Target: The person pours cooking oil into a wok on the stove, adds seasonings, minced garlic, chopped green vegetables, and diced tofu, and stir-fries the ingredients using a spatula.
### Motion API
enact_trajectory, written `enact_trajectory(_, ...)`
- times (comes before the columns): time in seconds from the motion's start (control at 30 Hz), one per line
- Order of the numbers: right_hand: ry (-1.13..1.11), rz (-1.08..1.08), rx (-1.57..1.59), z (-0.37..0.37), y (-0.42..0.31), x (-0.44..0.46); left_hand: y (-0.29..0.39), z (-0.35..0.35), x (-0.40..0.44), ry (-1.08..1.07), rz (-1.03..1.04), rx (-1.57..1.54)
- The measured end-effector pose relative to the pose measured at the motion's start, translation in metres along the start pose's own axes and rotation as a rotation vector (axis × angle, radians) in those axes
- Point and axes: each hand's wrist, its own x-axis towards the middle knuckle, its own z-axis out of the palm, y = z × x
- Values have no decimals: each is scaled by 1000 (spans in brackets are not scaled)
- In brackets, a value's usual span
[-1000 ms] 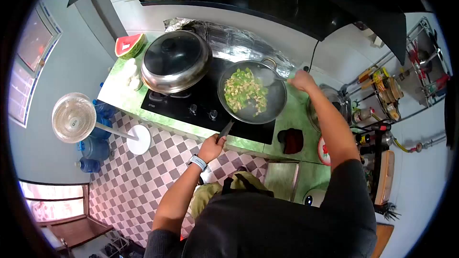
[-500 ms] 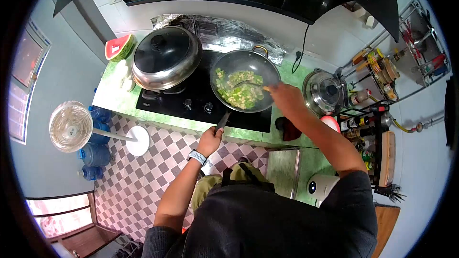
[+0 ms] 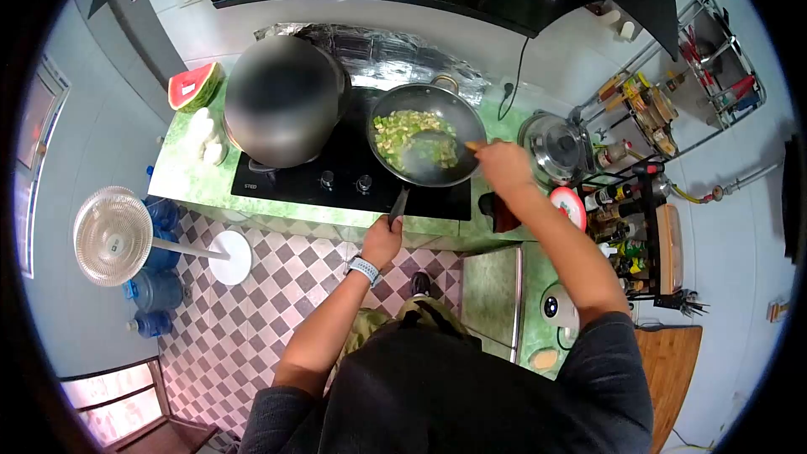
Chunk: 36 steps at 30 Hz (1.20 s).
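Observation:
A dark wok (image 3: 395,175) sits on the right side of the black cooktop (image 3: 286,191). Chopped green and pale food (image 3: 402,136) lies in it, with light steam over the lower part. My left hand (image 3: 382,242) is closed around the wok's long dark handle (image 3: 400,203). From the right, my right hand (image 3: 506,166) grips the wooden end of a spatula (image 3: 474,146). Its metal head reaches into the wok among the food and is partly blurred by steam.
Left of the wok stands a large lidded pot (image 3: 282,105), blurred on top. Cut watermelon (image 3: 193,87) lies at the counter's left end. A glass-lidded pan (image 3: 555,150) and a bottle rack (image 3: 626,231) stand at right. A fan (image 3: 113,235) stands on the floor at left.
The whole view has shifted slightly. My right hand and the spatula have moved a little to the right relative to the wok. My left hand still holds the wok handle.

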Motion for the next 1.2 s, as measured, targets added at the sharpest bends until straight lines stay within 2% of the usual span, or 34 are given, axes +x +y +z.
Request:
enact_trajectory(0.03,-80,103,45,-10,14,3,4,-4,1,3,-1,-8)
enact_trajectory(0.13,-114,154,140,-5,67,27,3,-3,2,1,-18,6)
enact_trajectory(0.2,-244,156,154,35,104,67,1,-1,1,-14,-22,26)
enact_trajectory(0.23,-240,157,166,74,124,102,0,-1,0,-10,-21,38)
enact_trajectory(0.27,-550,154,359,121,143,145,0,-1,0,10,1,39)
enact_trajectory(0.33,-859,133,561,144,144,175,4,-5,-1,-2,6,54)
enact_trajectory(0.37,-860,324,775,132,125,182,6,-6,-1,5,4,62)
enact_trajectory(0.43,-861,507,995,105,89,187,9,-9,-3,-18,-2,73)
enact_trajectory(0.5,-640,202,761,80,60,172,14,-11,-8,-39,-41,71)
enact_trajectory(0.53,-642,203,767,75,50,158,14,-11,-7,-44,-60,78)
enact_trajectory(0.6,-81,-107,433,63,33,119,17,-12,-5,-54,-75,66)
enact_trajectory(0.63,-106,17,422,46,19,96,13,-10,-6,-61,-68,71)
enact_trajectory(0.67,-154,-79,375,40,16,77,7,-8,-3,-47,-56,71)
enact_trajectory(0.7,-152,-66,373,36,13,59,3,-6,-2,-36,-43,68)
enact_trajectory(0.77,-100,-99,164,28,4,29,2,-4,-2,-45,-56,18)
enact_trajectory(0.8,-100,-93,160,24,6,18,1,-5,-1,-43,-77,-32)
enact_trajectory(0.87,129,-30,188,17,25,-6,-19,4,7,-68,-70,-44)
enact_trajectory(0.97,86,24,67,-25,40,-31,-19,5,9,-96,-63,-99)
enact_trajectory(1.0,84,20,59,-25,38,-35,-13,5,7,-85,-72,-83)
enact_trajectory(1.07,41,-122,-30,-20,33,-40,-2,1,2,-73,-89,-74)
enact_trajectory(1.2,115,-155,-48,39,4,-5,3,4,-2,-77,-66,-51)
